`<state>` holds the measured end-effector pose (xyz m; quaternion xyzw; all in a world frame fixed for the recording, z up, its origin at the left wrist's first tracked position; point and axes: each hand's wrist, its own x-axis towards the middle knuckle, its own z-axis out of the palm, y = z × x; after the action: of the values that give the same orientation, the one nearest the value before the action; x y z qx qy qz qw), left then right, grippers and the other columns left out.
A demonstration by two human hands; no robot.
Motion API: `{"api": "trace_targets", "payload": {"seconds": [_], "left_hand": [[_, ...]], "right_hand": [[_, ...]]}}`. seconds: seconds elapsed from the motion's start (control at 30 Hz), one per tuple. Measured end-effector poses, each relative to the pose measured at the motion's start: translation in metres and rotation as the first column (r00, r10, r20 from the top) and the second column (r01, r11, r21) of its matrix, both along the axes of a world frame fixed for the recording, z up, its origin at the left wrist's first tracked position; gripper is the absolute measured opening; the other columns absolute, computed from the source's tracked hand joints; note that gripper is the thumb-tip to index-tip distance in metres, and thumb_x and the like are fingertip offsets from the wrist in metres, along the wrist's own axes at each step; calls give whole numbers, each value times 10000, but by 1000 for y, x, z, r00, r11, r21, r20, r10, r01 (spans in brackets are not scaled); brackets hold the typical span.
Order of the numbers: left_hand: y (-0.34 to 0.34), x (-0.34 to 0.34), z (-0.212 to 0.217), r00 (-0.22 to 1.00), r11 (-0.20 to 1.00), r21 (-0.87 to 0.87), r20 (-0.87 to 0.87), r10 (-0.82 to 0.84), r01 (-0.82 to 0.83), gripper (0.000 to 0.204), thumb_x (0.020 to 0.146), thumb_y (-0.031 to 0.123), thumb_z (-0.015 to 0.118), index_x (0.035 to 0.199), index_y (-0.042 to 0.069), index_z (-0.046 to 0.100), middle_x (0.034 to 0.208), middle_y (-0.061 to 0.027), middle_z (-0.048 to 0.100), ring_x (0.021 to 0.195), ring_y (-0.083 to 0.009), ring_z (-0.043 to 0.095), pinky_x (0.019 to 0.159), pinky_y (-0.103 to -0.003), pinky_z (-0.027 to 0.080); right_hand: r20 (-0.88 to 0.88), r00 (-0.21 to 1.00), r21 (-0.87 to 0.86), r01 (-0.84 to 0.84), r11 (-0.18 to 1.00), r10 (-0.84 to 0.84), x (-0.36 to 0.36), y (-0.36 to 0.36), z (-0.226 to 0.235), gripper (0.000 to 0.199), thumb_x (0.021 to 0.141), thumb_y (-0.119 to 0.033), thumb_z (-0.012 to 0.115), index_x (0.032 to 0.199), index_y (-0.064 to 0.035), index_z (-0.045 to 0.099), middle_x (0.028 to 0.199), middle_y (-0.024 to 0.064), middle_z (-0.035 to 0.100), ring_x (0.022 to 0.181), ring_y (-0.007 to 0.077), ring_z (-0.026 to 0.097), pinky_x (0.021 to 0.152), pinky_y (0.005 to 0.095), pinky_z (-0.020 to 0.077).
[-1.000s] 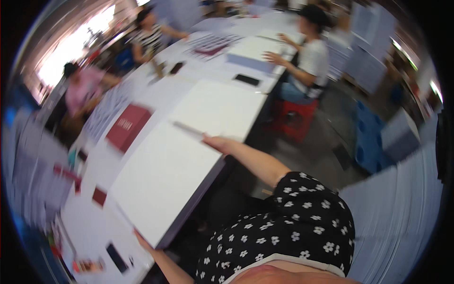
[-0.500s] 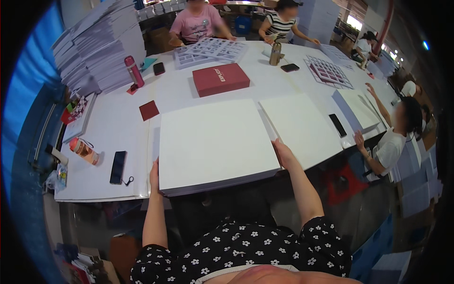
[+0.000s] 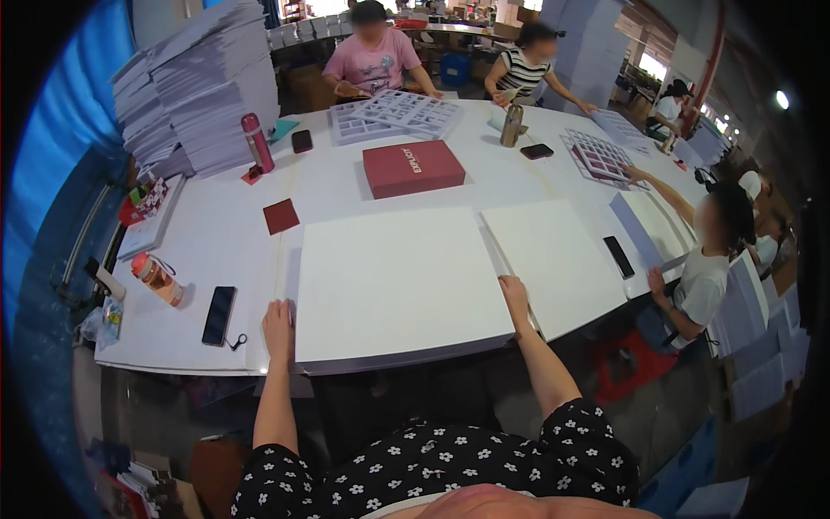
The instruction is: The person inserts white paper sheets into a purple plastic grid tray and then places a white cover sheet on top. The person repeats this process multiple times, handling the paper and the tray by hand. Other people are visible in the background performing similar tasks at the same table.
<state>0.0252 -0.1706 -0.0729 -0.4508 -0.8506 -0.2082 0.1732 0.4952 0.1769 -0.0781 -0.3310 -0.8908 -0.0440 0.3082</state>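
Observation:
In front of me lies a thick stack of large white sheets at the table's near edge. My left hand rests beside the stack's left side, fingers stretched forward and holding nothing. Against the right side of the stack is my right hand, its fingers extended and not wrapped round anything; the fingertips partly blend with the edge. A second pile of white sheets lies just right of that hand. Beyond the stack sits a closed dark red box.
Left on the white table are a phone, an orange-capped bottle, a red square and a pink flask. Tall paper piles stand behind. Co-workers sit across and at right, near white grid trays.
My left hand has shifted from the stack's side onto the table beside it. My right hand still lies along the right side. The right co-worker has reached toward a grid tray.

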Motion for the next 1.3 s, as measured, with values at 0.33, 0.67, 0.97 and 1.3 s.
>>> {"api": "trace_targets", "payload": {"seconds": [0.33, 0.67, 0.97, 1.3], "left_hand": [[-2, 7, 5, 993, 998, -42, 102, 52, -48, 397, 919, 231, 636, 1251, 25, 567, 1353, -213, 535, 1317, -393, 456, 1084, -479, 372], [-2, 8, 8, 998, 997, -74, 39, 42, -39, 371, 932, 108, 536, 1300, 57, 545, 1386, -209, 522, 1329, -394, 456, 1076, -478, 390], [-2, 8, 4, 998, 995, -88, 40, 40, -36, 376, 931, 103, 536, 1304, 56, 542, 1392, -208, 519, 1329, -396, 459, 1070, -481, 396], [-2, 2, -3, 999, 998, -57, 23, 32, -31, 370, 928, 204, 621, 1259, 51, 559, 1361, -222, 534, 1324, -382, 456, 1084, -475, 377]], "right_hand": [[23, 998, 7, 66, 998, -66, -6, -27, 20, 255, 825, -126, 562, 1066, -58, 603, 1117, 61, 603, 1039, 275, 562, 861, 393, 460], [1, 997, -10, 83, 997, -83, -3, -23, 13, 280, 836, -149, 566, 1096, -53, 601, 1173, 56, 600, 1071, 267, 556, 897, 394, 450], [5, 997, -53, 72, 996, -71, -4, -30, 21, 323, 831, -197, 579, 1116, -45, 605, 1194, 70, 599, 1072, 284, 554, 893, 404, 446], [-11, 997, -20, 75, 997, -75, -7, -32, 23, 311, 822, -195, 582, 1091, -42, 608, 1170, 70, 604, 1059, 281, 555, 896, 409, 441]]}}
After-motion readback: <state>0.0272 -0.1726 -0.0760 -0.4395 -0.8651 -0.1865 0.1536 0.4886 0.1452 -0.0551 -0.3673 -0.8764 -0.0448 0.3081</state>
